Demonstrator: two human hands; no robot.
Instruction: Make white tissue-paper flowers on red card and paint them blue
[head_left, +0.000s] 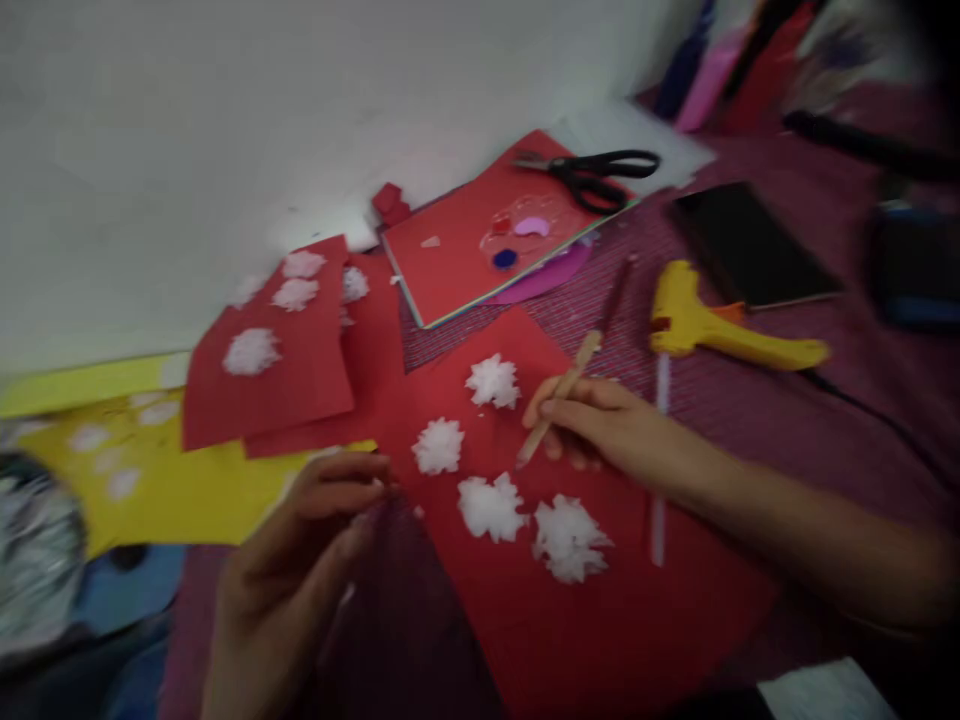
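My right hand [592, 415] pinches a slim pale wooden stick [559, 395] over a red paper sheet [600, 620]. Its lower tip points down at the sheet; a dark red length shows beyond its upper end, and I cannot tell whether the two are one piece. Several white paper tufts [491, 508] sit on the sheet, left of and below the stick. To the left of the sheet, my left hand [315, 545] hovers blurred, its fingers bent and the thumb apart from them. I see nothing held in it.
More red sheets with tufts [270, 400] overlap yellow paper [195, 500] at left. Black scissors [592, 175] and a clear palette [517, 235] lie on a red pad [450, 260]. A yellow glue gun [727, 335], its cord and a dark phone [750, 245] are at right.
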